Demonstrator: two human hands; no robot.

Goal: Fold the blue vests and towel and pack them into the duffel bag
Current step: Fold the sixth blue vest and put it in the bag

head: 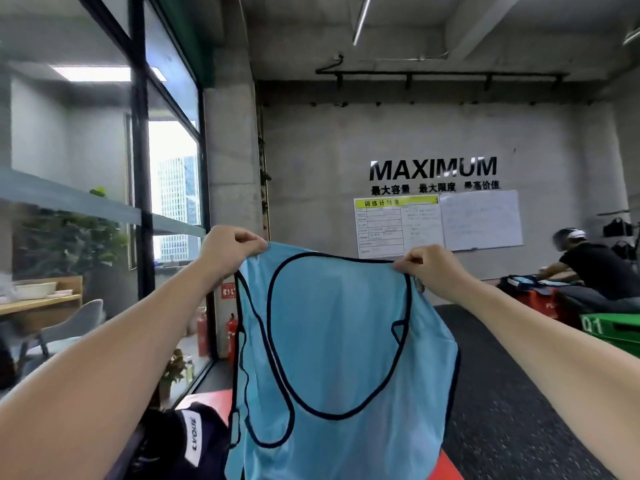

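A light blue mesh vest (341, 344) with dark trim hangs in the air in front of me, spread wide. My left hand (230, 247) pinches its left shoulder strap at the top. The right shoulder strap is pinched by my right hand (427, 265). The vest's lower part drops out of view at the bottom edge. A dark duffel bag (187, 441) with a white label lies at the lower left, partly hidden behind the vest. No towel shows.
A red surface (214, 401) lies under the bag. Glass wall and red fire extinguishers (230, 336) stand at the left. Dark rubber floor (512, 393) stretches to the right. A person in black (595, 271) bends over red and green boxes (609, 329) at the far right.
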